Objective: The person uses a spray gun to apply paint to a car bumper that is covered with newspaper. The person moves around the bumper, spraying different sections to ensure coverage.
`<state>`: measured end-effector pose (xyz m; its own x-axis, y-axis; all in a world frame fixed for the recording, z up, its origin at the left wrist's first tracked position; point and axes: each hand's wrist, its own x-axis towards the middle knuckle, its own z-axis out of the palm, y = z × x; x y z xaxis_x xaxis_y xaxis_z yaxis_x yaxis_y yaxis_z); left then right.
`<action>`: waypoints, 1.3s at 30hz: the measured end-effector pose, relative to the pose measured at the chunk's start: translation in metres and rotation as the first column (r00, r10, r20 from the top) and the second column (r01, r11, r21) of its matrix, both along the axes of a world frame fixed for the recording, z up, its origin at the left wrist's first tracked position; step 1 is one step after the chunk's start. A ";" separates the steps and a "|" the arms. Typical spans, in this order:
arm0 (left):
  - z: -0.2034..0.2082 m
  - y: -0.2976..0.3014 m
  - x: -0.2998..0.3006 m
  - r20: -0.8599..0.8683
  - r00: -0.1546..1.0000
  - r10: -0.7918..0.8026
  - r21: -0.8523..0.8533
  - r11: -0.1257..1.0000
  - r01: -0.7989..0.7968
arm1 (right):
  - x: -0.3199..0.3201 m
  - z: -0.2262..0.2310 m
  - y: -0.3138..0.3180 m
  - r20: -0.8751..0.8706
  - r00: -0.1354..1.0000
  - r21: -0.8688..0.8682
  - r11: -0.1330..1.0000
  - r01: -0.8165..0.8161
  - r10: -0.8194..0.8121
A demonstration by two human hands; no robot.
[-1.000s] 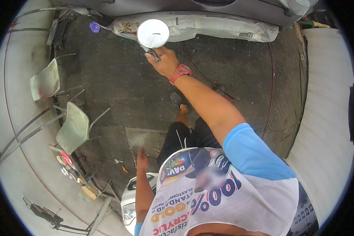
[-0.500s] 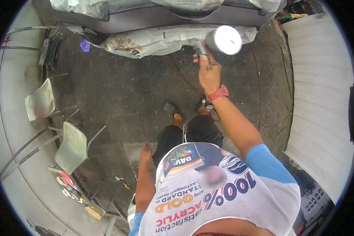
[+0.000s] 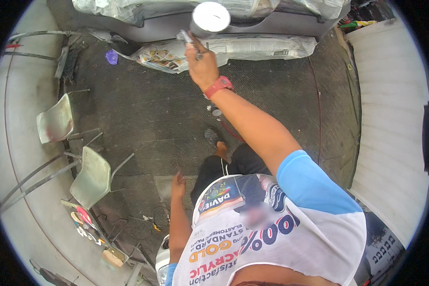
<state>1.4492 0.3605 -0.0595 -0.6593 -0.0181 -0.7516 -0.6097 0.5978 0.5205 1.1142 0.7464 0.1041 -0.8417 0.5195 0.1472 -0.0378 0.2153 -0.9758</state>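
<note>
My right hand (image 3: 203,70), with a red watch (image 3: 219,86) at the wrist, is closed around a spray gun (image 3: 185,38) with a white-topped cup (image 3: 210,19). The gun is in front of a grey car bumper (image 3: 281,26), whose upper and lower parts are masked with newspaper (image 3: 252,48). Whether it touches the bumper I cannot tell. A small round gauge (image 3: 216,111) and a red hose (image 3: 231,132) show below my right forearm. My left hand (image 3: 178,185) hangs low beside my left leg, its fingers loosely apart and nothing visible in them.
Two pale chairs (image 3: 91,178) stand along the left wall, near metal bars (image 3: 38,183). A low table (image 3: 97,233) with small items is at lower left. A white sheet (image 3: 391,109) lines the right side. Dark matting covers the floor (image 3: 143,119); a hose crosses it on the right.
My right hand has swept left and slightly farther away with the spray gun, along the bumper. The gauge and hose have shifted left too. My left hand stays low at my side.
</note>
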 end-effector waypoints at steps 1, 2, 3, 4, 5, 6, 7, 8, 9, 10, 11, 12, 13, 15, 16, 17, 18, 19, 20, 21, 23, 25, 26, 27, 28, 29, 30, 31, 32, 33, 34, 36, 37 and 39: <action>-0.007 -0.017 0.016 0.044 0.995 0.090 -0.001 0.996 -0.090 | -0.009 0.002 -0.011 -0.024 1.000 -0.002 1.000 -0.010 0.010; -0.014 -0.034 0.033 0.088 0.980 0.180 -0.005 0.984 -0.180 | -0.019 0.003 -0.022 -0.047 0.999 -0.003 1.000 -0.020 0.020; -0.014 -0.042 0.044 0.125 0.961 0.248 -0.025 0.969 -0.247 | -0.028 0.003 -0.028 -0.070 0.997 0.001 1.000 -0.024 0.024; -0.013 -0.047 0.055 0.161 0.934 0.319 -0.049 0.948 -0.316 | -0.036 0.005 -0.034 -0.088 0.996 0.002 1.000 -0.031 0.031; -0.011 -0.055 0.064 0.195 0.902 0.385 -0.076 0.923 -0.378 | -0.041 0.007 -0.037 -0.071 0.996 -0.080 0.995 -0.065 0.059; -0.016 -0.070 0.081 0.198 0.924 0.326 -0.084 0.945 -0.316 | -0.045 0.013 -0.041 -0.055 0.994 -0.167 0.980 -0.104 0.096; -0.028 -0.084 0.097 0.205 0.943 0.261 -0.091 0.965 -0.247 | -0.048 0.017 -0.042 -0.041 0.991 -0.251 0.958 -0.136 0.130; -0.041 -0.094 0.108 0.214 0.959 0.187 -0.089 0.981 -0.171 | -0.048 0.016 -0.040 -0.055 0.994 -0.257 0.961 -0.106 0.095; -0.047 -0.100 0.114 0.202 0.976 0.084 -0.073 0.995 -0.071 | -0.047 0.014 -0.038 -0.067 0.996 -0.262 0.962 -0.075 0.059; -0.049 -0.101 0.115 0.188 0.982 -0.023 -0.056 0.998 0.035 | -0.046 0.011 -0.032 -0.080 0.997 -0.265 0.964 -0.040 0.020; -0.054 -0.102 0.111 0.166 0.982 -0.087 -0.043 0.994 0.096 | -0.041 0.007 -0.023 -0.083 0.996 -0.231 0.973 0.020 -0.041; -0.057 -0.100 0.106 0.140 0.979 -0.146 -0.033 0.988 0.152 | -0.033 0.000 -0.012 -0.089 0.991 -0.197 0.977 0.077 -0.096; -0.053 -0.091 0.098 0.110 0.982 -0.152 -0.028 0.987 0.156 | -0.023 0.000 -0.004 -0.097 0.984 -0.168 0.977 0.129 -0.147; -0.044 -0.071 0.074 0.116 0.993 -0.024 -0.007 1.000 0.025 | 0.004 -0.002 0.015 -0.086 0.972 -0.246 0.950 0.191 -0.218; -0.037 -0.055 0.050 0.157 0.983 0.098 0.009 0.995 -0.100 | 0.018 -0.010 0.032 -0.084 0.961 -0.222 0.945 0.241 -0.265; -0.033 -0.041 0.031 0.199 0.954 0.224 0.012 0.973 -0.231 | 0.031 -0.017 0.046 -0.081 0.949 -0.204 0.937 0.285 -0.306; -0.033 -0.035 0.014 0.169 0.976 0.137 0.006 0.990 -0.140 | 0.043 -0.023 0.060 -0.052 0.940 -0.204 0.925 0.320 -0.337; -0.036 -0.035 -0.003 0.138 0.989 0.051 -0.003 0.999 -0.051 | 0.054 -0.027 0.073 -0.026 0.931 -0.204 0.913 0.352 -0.365; -0.038 -0.034 -0.019 0.108 0.994 -0.036 -0.014 0.999 0.038 | 0.064 -0.031 0.086 0.001 0.920 -0.204 0.901 0.383 -0.391; -0.042 -0.038 -0.031 0.073 0.995 -0.060 0.001 0.998 0.060 | 0.073 -0.030 0.096 0.004 0.914 -0.188 0.897 0.400 -0.406; -0.051 -0.040 -0.051 0.002 0.994 -0.106 0.029 0.994 0.106 | 0.088 -0.028 0.115 0.009 0.901 -0.155 0.889 0.430 -0.434; -0.025 -0.006 -0.078 0.047 0.997 -0.061 0.014 0.998 0.060 | 0.102 -0.035 0.140 -0.007 0.868 -0.096 0.865 0.493 -0.496; -0.004 0.015 -0.091 0.071 0.997 -0.040 0.002 0.999 0.040 | 0.108 -0.041 0.150 -0.076 0.840 -0.058 0.843 0.534 -0.537; 0.007 0.028 -0.096 0.067 0.995 -0.079 -0.022 0.997 0.081 | 0.111 -0.044 0.157 -0.144 0.814 -0.028 0.824 0.565 -0.563; 0.012 0.039 -0.099 0.064 0.991 -0.118 -0.045 0.992 0.121 | 0.114 -0.043 0.160 -0.146 0.819 -0.031 0.830 0.557 -0.555; 0.018 0.049 -0.102 0.062 0.986 -0.157 -0.068 0.985 0.161 | 0.117 -0.042 0.160 -0.148 0.824 -0.034 0.835 0.549 -0.547; 0.017 0.056 -0.100 0.078 0.979 -0.189 -0.063 0.979 0.194 | 0.119 -0.039 0.157 -0.149 0.832 -0.040 0.844 0.535 -0.534; 0.009 0.060 -0.100 0.091 0.971 -0.222 -0.059 0.972 0.228 | 0.120 -0.033 0.154 -0.074 0.873 -0.086 0.875 0.477 -0.483; 0.001 0.065 -0.100 0.103 0.962 -0.254 -0.054 0.964 0.261 | 0.121 -0.026 0.150 -0.002 0.907 -0.138 0.898 0.418 -0.422; -0.008 0.073 -0.099 0.085 0.952 -0.293 -0.014 0.955 0.295 | 0.120 -0.018 0.149 0.060 0.934 -0.190 0.914 0.357 -0.352; -0.014 0.085 -0.096 0.068 0.939 -0.338 0.026 0.941 0.337 | 0.119 -0.008 0.150 0.087 0.950 -0.275 0.909 0.312 -0.299; -0.003 0.132 -0.090 0.078 0.909 -0.408 0.080 0.912 0.403 | 0.114 0.007 0.159 0.123 0.975 -0.435 0.872 0.223 -0.188; 0.032 0.184 -0.094 0.109 0.888 -0.446 0.097 0.894 0.437 | 0.113 0.011 0.171 0.133 0.968 -0.443 0.861 0.249 -0.211; 0.070 0.248 -0.088 0.009 0.817 -0.577 0.180 0.805 0.566 | 0.110 0.021 0.192 0.146 0.962 -0.473 0.837 0.274 -0.233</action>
<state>1.3607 0.6090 0.0102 -0.4658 0.4724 -0.7482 -0.2173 0.7586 0.6142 1.2237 0.9386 0.1251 -0.6687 0.7036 -0.2403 0.0346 -0.2934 -0.9554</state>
